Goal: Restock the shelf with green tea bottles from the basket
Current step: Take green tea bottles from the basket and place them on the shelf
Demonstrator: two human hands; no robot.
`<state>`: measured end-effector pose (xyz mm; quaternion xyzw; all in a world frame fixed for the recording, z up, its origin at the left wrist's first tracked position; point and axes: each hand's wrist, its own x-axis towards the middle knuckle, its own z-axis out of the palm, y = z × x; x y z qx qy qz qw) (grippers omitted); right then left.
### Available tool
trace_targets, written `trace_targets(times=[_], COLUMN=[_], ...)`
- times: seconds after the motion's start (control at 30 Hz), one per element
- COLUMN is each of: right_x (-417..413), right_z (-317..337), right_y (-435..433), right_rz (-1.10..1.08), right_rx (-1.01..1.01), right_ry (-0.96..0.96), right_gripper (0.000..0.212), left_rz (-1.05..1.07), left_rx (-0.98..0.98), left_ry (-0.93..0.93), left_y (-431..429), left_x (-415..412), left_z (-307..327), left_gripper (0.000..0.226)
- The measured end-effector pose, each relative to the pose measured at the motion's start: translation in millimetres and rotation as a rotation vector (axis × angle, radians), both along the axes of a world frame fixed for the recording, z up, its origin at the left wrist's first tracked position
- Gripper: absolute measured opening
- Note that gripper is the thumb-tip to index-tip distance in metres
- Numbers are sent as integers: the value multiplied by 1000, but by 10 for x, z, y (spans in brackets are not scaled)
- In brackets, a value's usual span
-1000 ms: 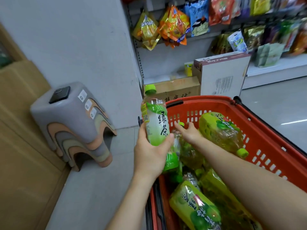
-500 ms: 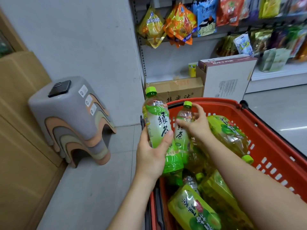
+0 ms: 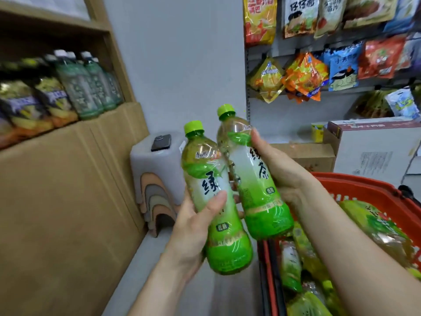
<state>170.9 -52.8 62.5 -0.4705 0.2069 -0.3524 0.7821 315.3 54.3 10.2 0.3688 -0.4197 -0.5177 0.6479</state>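
As left hand (image 3: 193,231) wraps left bottle (image 3: 206,172), right hand (image 3: 283,176) wraps right bottle (image 3: 249,172).

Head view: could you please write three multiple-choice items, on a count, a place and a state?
1. The left hand and right hand together hold how many bottles? A. one B. two C. three
2. The phone lies: A. on the stool B. in the right hand C. under the stool
3. The held bottles' caps are: A. off B. on C. one on, one off
Key: 1 B, each hand grips one: left bottle, right bottle. 2 A, it rests on the stool's top. 3 B, a green cap tops each neck.
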Motion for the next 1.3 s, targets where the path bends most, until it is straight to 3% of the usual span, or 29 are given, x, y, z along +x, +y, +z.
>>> trace_targets(times=[0.13, 0.2, 0.27, 0.33, 0.43, 0.5, 0.6, 0.7, 0.83, 0.93, 1.0, 1.1, 1.2, 1.3], right_x=[684, 985, 1340, 1600, 2075, 2319, 2677, 3068, 3608, 3967, 4188, 4467, 4687, 4870], right_z=[321, 459, 597, 649, 736, 784, 819, 965, 1168, 1280, 1329, 1378, 1461, 1471], right_y=[317, 496, 736, 888, 1199, 1423, 1639, 1806, 2019, 2163, 2259, 2398, 2592, 2750], right_rz=[140, 153, 164, 43, -189, -171, -116, -47, 174, 229, 242, 277, 335, 319], right_rx=[-18, -61, -165, -352, -658, -726, -729, -667, -649, -733, -709, -664, -574, -509], right_ry=[-52, -84, -100, -102, -53, -132, -221, -240, -252, -217, -235, -293, -381, -405], right_gripper=[62, 70, 58, 45, 51, 50, 40, 24, 63, 73, 75, 70, 66, 63], left_rz=[93, 141, 209, 258, 420, 541, 710, 830, 956, 1075, 1138, 1157, 1210, 1182], left_rx=[-44, -35, -19, -12, -19, -21, -29, -64, -53, 18, 75, 97, 228, 286], left_ry=[-81, -25, -6, -75, -162, -226, -321, -352, -403, -486, -496, -456, -637, -726], left_y=[356, 526, 750, 918, 1279, 1529, 1858, 2145, 2489, 2683, 2785, 2850, 2863, 2876], left_x=[549, 808, 1126, 1303, 1715, 1994, 2439, 2843, 3430, 3892, 4143, 4379, 4396, 4373], left_z=[409, 594, 779, 893, 1041, 1183, 1397, 1625, 1867, 1846, 1771, 1697, 1645, 1528], left_gripper=[77, 76, 69, 60, 49, 49, 58, 52, 41, 25, 18, 28, 49, 44])
